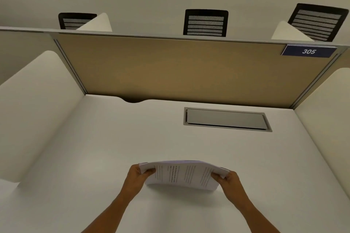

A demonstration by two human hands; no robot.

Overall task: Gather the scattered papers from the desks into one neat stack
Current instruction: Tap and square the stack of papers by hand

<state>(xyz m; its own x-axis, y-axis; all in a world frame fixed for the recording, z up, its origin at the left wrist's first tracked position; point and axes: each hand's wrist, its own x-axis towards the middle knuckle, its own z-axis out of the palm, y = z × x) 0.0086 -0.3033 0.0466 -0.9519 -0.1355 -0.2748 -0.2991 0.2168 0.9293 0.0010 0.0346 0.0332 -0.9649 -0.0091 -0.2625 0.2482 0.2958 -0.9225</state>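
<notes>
A stack of white printed papers [182,175] stands on its lower edge on the white desk [113,147], tilted toward me and bowed in the middle. My left hand [139,176] grips its left side and my right hand [230,178] grips its right side. The sheets' top edges look roughly level, with a few slightly fanned at the top left corner.
A grey cable hatch [226,119] is set into the desk behind the papers. A tan partition [180,70] with a blue "305" plate [308,51] closes the back, and white side dividers [36,104] flank the desk. Three black mesh chairs [205,22] show beyond the partition.
</notes>
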